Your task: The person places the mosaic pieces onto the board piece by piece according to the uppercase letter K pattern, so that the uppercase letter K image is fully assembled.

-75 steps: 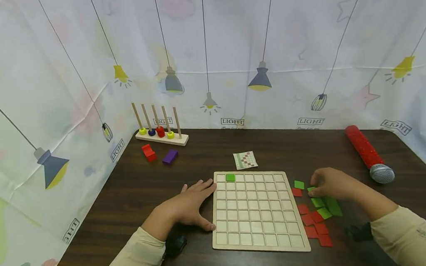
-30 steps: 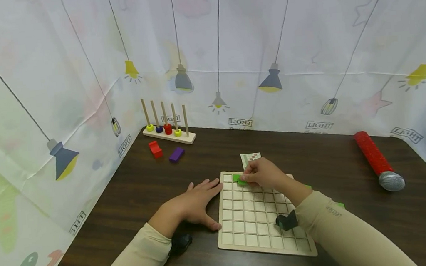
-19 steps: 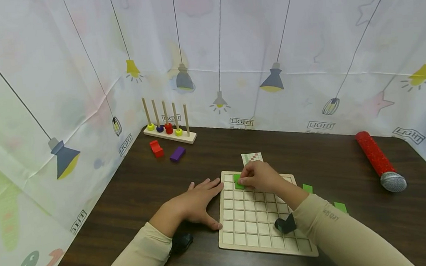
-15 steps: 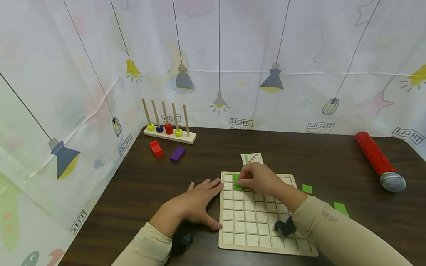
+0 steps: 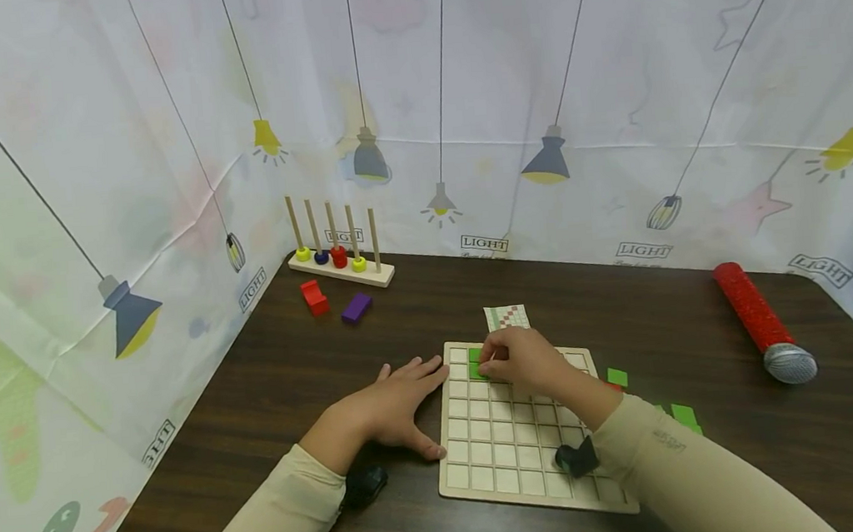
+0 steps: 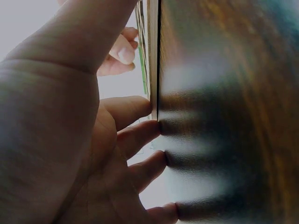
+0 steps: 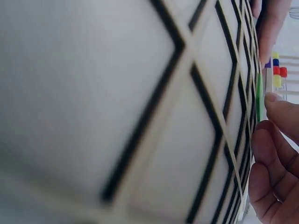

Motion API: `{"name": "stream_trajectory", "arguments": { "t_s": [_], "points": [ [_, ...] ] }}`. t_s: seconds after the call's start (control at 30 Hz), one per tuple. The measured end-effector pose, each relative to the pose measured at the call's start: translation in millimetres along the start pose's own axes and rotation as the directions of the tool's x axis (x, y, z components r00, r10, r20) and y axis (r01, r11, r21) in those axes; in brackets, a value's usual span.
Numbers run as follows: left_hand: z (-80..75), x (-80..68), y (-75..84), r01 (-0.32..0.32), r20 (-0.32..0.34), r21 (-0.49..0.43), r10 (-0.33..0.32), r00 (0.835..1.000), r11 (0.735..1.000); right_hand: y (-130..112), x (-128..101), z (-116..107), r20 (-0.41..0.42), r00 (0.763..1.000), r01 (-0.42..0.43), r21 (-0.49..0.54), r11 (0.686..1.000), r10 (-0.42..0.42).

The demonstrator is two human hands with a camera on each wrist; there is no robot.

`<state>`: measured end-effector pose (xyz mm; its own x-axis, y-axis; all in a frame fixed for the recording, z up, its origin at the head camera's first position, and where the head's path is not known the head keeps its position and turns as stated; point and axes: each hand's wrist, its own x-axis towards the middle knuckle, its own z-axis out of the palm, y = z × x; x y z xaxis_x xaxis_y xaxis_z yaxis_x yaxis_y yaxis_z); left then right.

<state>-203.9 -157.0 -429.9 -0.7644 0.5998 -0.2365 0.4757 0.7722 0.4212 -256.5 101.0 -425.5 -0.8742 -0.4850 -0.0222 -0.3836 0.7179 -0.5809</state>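
The dark wooden table carries everything, and in its middle, square to me, lies the wooden grid board, its rows running away from me towards the patterned card just beyond its far edge. My left hand lies flat on the table with the fingers spread and relaxed, gripping nothing; the fingertips touch the board's left edge, and the thumb lies along that edge nearer me. My right hand is reached across the board to its far left part, with the forearm lying diagonally over the near right squares. Its fingers are curled and pinch a green tile that sits in the second row from the far edge, directly behind another green tile already in the far row. So the tile lies at the left tips of my right fingers, low against the board; I cannot tell from the head view whether it is fully down in its square or tilted on one edge. In the right wrist view its green edge shows as a thin strip standing close to my fingers. The left hand is near this square too, just beside it across the board's rim, but it is the right that holds. The loose green tiles lie off the board's right side, well apart from the grip.
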Motion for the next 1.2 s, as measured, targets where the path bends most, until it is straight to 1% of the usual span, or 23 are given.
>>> {"name": "stream_trajectory", "arguments": {
  "t_s": [0.13, 0.3, 0.4, 0.57, 0.8, 0.93, 1.03, 1.2],
  "points": [
    [-0.5, -0.6, 2.0, 0.0, -0.001, -0.003, 0.0, 1.0, 1.0, 9, -9, -13, -0.011, 0.999, -0.031, 0.014, 0.999, 0.032],
    [-1.4, -1.6, 2.7, 0.002, 0.006, -0.004, -0.002, 1.0, 1.0, 31, -23, -32, -0.032, 0.996, -0.086, 0.026, 0.996, 0.087],
    [-0.3, -0.9, 1.7, 0.0, 0.006, -0.004, 0.0, 1.0, 1.0, 44, -33, -44, -0.05, 0.992, -0.115, 0.013, 0.993, 0.116],
    [1.3, -0.3, 0.4, -0.002, -0.001, -0.003, 0.002, 1.0, 1.0, 64, -48, -61, -0.07, 0.989, -0.134, -0.011, 0.991, 0.132],
    [0.3, -1.1, 1.8, -0.006, -0.001, -0.017, 0.006, 1.0, 1.0, 90, -63, -76, -0.086, 0.983, -0.17, -0.055, 0.984, 0.165],
    [0.4, -1.2, 1.7, -0.004, 0.001, -0.024, 0.004, 1.0, 1.0, 104, -71, -82, -0.063, 0.983, -0.177, -0.088, 0.98, 0.172],
    [0.7, -0.7, 1.8, -0.003, 0.002, -0.026, 0.003, 1.0, 1.0, 114, -77, -87, -0.021, 0.983, -0.186, -0.098, 0.978, 0.185],
    [-0.4, -1.0, 2.8, -0.002, 0.005, -0.022, 0.002, 1.0, 1.0, 122, -86, -94, 0.024, 0.977, -0.207, -0.115, 0.972, 0.211]
  ]
}}
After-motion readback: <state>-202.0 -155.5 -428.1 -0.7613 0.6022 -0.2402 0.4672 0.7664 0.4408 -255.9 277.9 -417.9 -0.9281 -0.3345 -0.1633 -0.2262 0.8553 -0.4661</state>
